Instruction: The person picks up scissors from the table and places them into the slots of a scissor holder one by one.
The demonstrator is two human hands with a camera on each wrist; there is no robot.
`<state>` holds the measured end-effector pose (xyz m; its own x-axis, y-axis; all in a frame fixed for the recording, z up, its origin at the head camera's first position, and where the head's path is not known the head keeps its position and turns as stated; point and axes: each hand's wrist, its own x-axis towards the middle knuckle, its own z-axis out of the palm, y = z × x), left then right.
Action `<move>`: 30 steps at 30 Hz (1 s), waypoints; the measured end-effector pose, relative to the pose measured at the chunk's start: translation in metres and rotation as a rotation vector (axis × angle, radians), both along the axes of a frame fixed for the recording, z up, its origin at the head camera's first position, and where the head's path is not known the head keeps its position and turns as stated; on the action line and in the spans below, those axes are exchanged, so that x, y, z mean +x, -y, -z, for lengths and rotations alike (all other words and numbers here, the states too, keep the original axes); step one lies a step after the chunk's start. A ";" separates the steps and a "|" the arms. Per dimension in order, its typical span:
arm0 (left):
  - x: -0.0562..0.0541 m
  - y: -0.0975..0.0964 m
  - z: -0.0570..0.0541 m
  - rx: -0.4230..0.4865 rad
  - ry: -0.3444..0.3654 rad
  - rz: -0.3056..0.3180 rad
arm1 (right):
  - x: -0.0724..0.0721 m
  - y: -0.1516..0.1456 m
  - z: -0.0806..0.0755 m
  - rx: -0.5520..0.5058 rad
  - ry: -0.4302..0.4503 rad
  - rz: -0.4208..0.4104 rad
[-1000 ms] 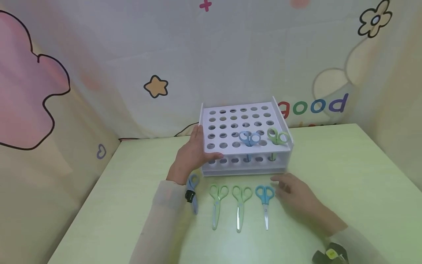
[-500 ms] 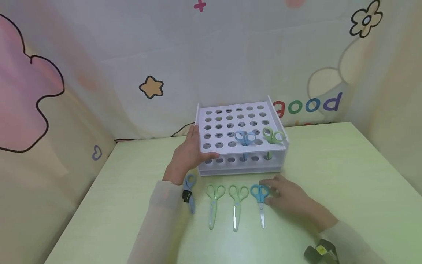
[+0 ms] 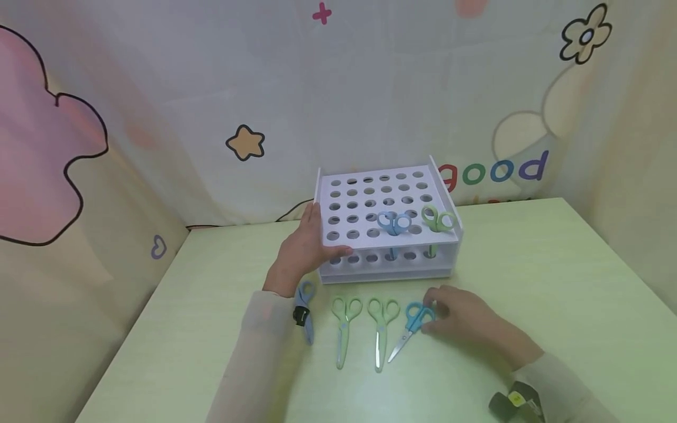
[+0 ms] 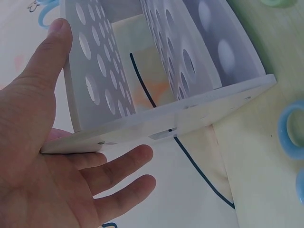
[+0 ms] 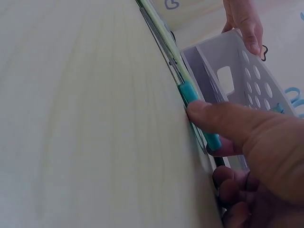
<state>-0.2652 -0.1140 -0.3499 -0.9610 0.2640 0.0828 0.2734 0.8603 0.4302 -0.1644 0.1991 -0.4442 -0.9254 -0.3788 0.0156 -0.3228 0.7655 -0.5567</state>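
Note:
In the head view my left hand (image 3: 301, 249) holds the white holed rack (image 3: 365, 276) at its front left corner. Its thumb (image 4: 45, 57) lies over the edge of the top plate, while the fingers reach along the outside of the side panel. My right hand (image 3: 468, 314) pinches the handle of the blue scissors (image 3: 415, 317), which lie slanted with the blade pointing front left. In the right wrist view, the thumb presses the teal handle (image 5: 190, 92) from above, low over the table. Light blue scissors (image 3: 394, 223) and green scissors (image 3: 438, 218) stand handles-up in the rack's front holes.
Two green scissors (image 3: 343, 332) (image 3: 381, 332) lie in a row before the rack. Purple-blue scissors (image 3: 304, 291) lie by my left wrist, partly hidden by its wrist strap (image 3: 301, 316). A printed curtain (image 3: 370, 88) hangs behind the table (image 3: 529, 264).
My right hand has come left to the blue scissors and taken their handle. The scissors have turned from straight to slanted. My left hand stays on the rack; the head view has shifted slightly.

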 end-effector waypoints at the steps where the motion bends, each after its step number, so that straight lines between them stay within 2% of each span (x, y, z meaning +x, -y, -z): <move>1: 0.000 0.000 0.001 0.001 0.001 -0.001 | 0.000 -0.002 0.001 -0.016 0.007 -0.006; 8: 0.000 -0.002 0.002 0.010 0.007 -0.003 | -0.002 -0.013 0.003 -0.129 0.081 -0.025; 15: 0.000 -0.002 0.002 0.005 0.013 -0.007 | -0.003 -0.016 0.004 -0.180 0.066 -0.060; 21: -0.001 -0.002 0.003 0.001 0.009 -0.010 | -0.004 -0.017 0.004 -0.219 0.074 -0.037; 30: -0.001 0.000 0.002 0.022 0.010 -0.008 | -0.008 -0.018 0.001 -0.452 0.240 0.054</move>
